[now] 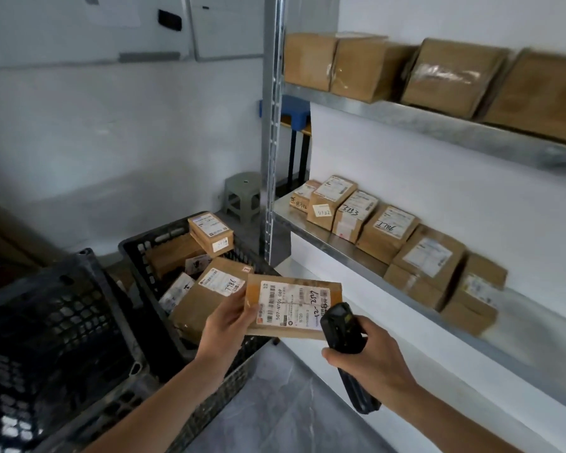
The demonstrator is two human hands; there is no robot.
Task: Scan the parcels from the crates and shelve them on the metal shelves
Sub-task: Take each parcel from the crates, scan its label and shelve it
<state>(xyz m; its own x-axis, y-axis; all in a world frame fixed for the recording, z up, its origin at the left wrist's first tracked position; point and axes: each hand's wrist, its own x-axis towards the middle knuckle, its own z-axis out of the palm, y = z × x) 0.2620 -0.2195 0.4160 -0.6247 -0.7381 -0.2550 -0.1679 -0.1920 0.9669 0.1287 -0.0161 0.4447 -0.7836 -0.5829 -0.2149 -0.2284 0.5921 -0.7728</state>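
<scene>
R hand (pixel 368 356), lower center-right of frame: fingers wrapped round a black handheld scanner (pixel 343 348), top end angled up-left twd the parcel, its tip overlapping the parcel's lower right corner in view. Contact or not, can't tell.

L hand (pixel 224 325), lower center: gripping a flat brown parcel (pixel 293 305) by its left edge, thumb on top, fingers underneath. Parcel held roughly level, label up, w/ barcode, printed text and handwritten digits. It sits over the near right corner of a black plastic crate (pixel 144 253).

That crate, center-left: several more brown labelled parcels piled loosely inside, one small box (pixel 211 233) perched on top at the far side, one large box (pixel 206 295) leaning just left of the L hand. A second black crate (pixel 56 322) sits lower left, touching or v close to the first; contents not readable.

Metal shelves on the right. Lower shelf (pixel 327 240), mid-right: row of labelled brown boxes (pixel 386 233) along the wall, some stacked two high at the right end, handwritten numbers on a few. Upright post (pixel 272 125) at center. Upper shelf (pixel 438 122), upper right: four larger brown boxes (pixel 451 76) side by side, blurred.

Beyond the post: grey plastic stool (pixel 242 197) on the floor, a blue-topped piece of furniture (pixel 294 109) behind it. White wall panels upper left.
</scene>
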